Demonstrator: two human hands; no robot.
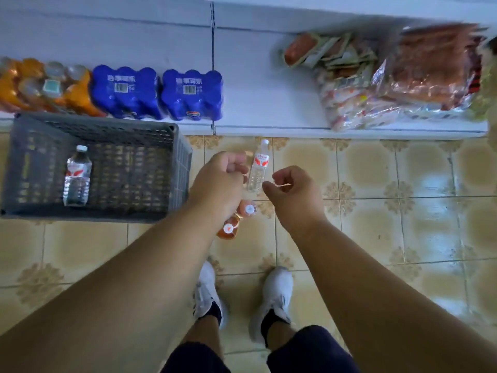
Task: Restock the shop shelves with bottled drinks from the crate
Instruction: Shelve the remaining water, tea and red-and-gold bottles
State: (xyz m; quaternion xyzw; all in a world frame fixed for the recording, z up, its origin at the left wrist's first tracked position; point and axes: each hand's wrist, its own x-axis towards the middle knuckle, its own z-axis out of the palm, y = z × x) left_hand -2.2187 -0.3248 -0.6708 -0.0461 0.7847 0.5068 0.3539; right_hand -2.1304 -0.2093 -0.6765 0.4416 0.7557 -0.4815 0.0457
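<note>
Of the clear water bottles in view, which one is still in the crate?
The water bottle lying in the grey crate at left. The other water bottle is out, between the hands, over the floor tiles.

A: What stands near the hands?
B: A water bottle [258, 165] between them, two orange bottles [236, 218] under the left wrist, the crate [177, 162] wall further left.
A: And ahead?
B: Bare white shelf [258, 98].
</note>
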